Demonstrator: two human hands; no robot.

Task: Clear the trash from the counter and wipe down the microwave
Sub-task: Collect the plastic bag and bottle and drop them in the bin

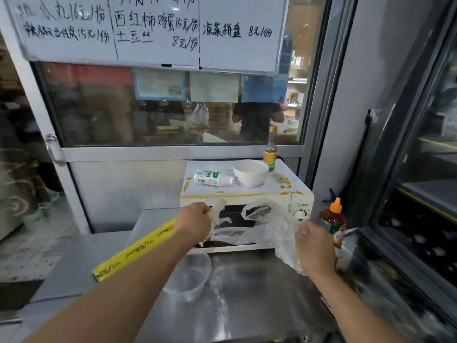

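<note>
the yellow box (pixel 134 250) of wrap lies on the steel counter (pixel 247 280) at the left, just beside the clear plastic tub (pixel 188 278); the left hand (pixel 195 222) is clenched round a crumpled whitish wad (pixel 217 211); the thin clear plastic bag (pixel 262 226) stretches across the microwave (pixel 300 206) front to the right hand (pixel 314 246), which grips its other edge; the film looks flimsy and could tear or slip if the 2 hands pull apart too hard; on the stained white microwave top lie a tipped bottle (pixel 212 178), a white bowl (pixel 250 172) and an upright bottle (pixel 270 149); a careless sweep might roll the tipped one off; orange smears streak the top and front edge.
</note>
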